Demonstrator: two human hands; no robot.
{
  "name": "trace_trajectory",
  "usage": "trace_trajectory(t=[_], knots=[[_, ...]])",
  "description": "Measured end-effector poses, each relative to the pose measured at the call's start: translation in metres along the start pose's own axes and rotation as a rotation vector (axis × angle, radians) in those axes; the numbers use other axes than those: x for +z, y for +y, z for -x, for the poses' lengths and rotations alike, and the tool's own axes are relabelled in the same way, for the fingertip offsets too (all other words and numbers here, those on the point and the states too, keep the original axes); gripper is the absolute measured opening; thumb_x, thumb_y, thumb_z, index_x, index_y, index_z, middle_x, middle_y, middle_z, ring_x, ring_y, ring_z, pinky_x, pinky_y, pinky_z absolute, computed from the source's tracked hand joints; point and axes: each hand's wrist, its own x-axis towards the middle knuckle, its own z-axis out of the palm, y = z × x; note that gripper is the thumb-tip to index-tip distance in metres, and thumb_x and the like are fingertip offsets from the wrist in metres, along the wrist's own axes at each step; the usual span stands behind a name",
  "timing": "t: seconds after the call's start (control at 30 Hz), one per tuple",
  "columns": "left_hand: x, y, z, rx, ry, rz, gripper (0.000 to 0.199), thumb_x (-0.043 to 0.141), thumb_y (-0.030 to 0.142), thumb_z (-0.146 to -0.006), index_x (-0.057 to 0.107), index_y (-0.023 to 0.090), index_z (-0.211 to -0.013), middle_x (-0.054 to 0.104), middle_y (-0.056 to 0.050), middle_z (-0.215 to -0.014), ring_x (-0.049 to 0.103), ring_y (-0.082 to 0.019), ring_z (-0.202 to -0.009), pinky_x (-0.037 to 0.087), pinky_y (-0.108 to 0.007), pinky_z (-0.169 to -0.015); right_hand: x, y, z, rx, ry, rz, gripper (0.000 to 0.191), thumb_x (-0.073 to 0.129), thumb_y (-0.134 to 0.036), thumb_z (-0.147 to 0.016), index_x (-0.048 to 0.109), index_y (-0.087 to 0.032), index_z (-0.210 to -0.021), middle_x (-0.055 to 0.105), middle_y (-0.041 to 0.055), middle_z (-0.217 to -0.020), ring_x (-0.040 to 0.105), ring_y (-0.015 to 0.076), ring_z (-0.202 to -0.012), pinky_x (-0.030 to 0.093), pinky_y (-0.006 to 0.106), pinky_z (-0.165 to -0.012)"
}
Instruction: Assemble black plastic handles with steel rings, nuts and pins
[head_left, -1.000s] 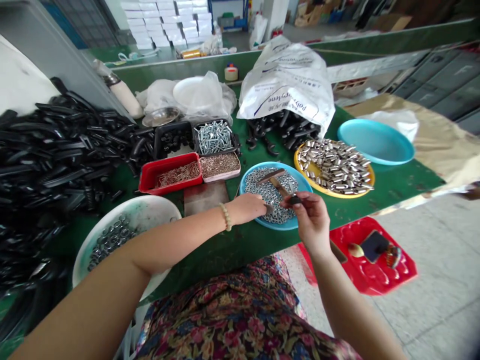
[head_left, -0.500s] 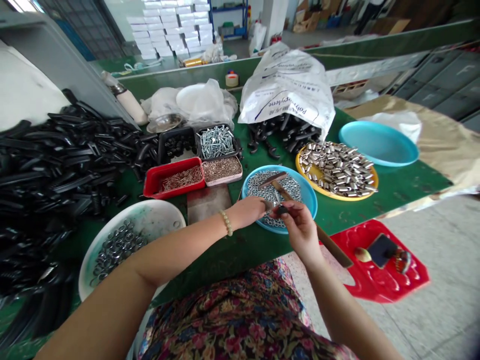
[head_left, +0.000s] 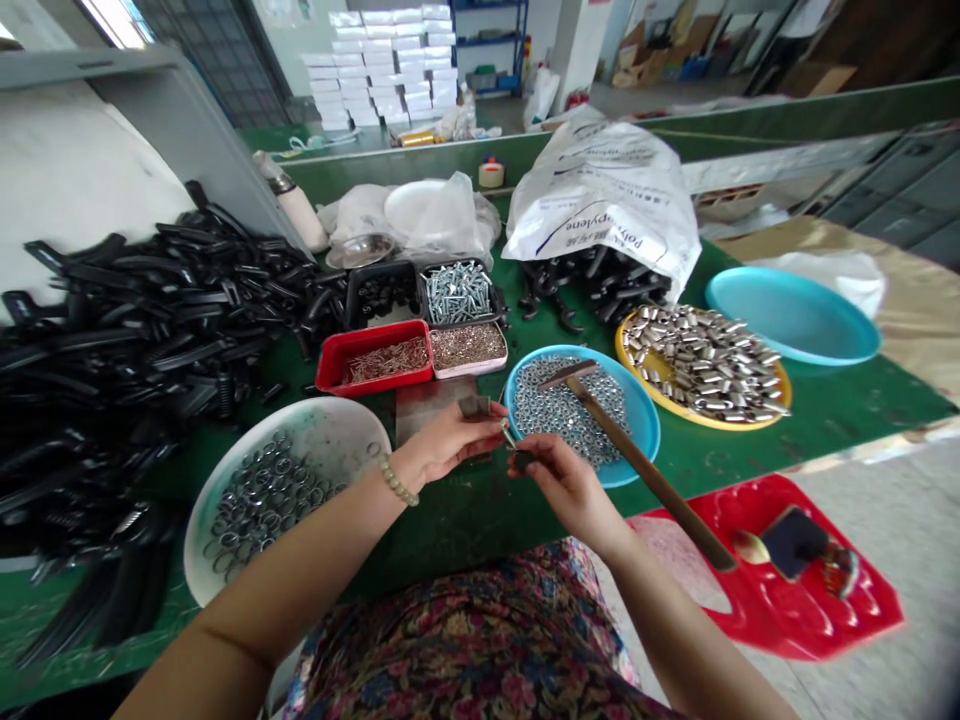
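Observation:
My left hand (head_left: 450, 445), with a beaded bracelet on its wrist, pinches a small dark metal piece (head_left: 474, 407) between its fingers. My right hand (head_left: 566, 490) grips a small black part (head_left: 523, 460), and a thin silvery bolt (head_left: 509, 436) shows just beyond it, close to the left hand. Just past my hands, a blue plate (head_left: 649, 430) holds a heap of steel nuts or washers. A wooden-handled hammer (head_left: 645, 468) rests across that plate, its head on the heap. A white bowl (head_left: 330, 425) of steel rings lies left of my left hand.
A large pile of black plastic parts (head_left: 150, 340) fills the left. Small trays of screws and pins (head_left: 390, 360) stand at the back, beside a yellow plate of silver cylinders (head_left: 701, 365), a teal plate (head_left: 791, 315) and white sacks. A red tray (head_left: 795, 600) sits at lower right.
Both hands have moved left, away from the blue plate and towards the white bowl. The left hand is now clear of the plate's rim. The whole view has shifted slightly right and down.

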Motion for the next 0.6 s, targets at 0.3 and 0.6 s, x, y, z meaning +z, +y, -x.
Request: trace_trajectory(t=[0.3, 0.6], knots=[[-0.006, 0.043, 0.028, 0.489, -0.138, -0.729, 0.003, 0.064, 0.016, -0.076, 0.067, 0.016, -0.077, 0.067, -0.004, -0.092, 0.062, -0.016, -0.088, 0.047, -0.031, -0.086, 0.018, -0.012, -0.022, 0.082, -0.035, -0.694, 0.015, 0.055, -0.035, -0.087, 0.052, -0.028, -0.099, 0.062, -0.0013, -0.08, 0.061, 0.0113, -0.066, 0.051, 0.025, -0.064], [-0.014, 0.039, 0.046, 0.827, -0.042, -0.965, 0.031, 0.043, 0.011, -0.088, 0.064, 0.021, -0.108, 0.061, -0.008, -0.118, 0.051, -0.02, -0.116, 0.037, -0.036, -0.103, 0.032, -0.003, -0.033, 0.187, -0.046, -0.886, 0.017, 0.068, -0.029, -0.078, 0.058, -0.025, -0.092, 0.062, -0.0009, -0.075, 0.06, 0.0112, -0.066, 0.05, 0.024, -0.065]])
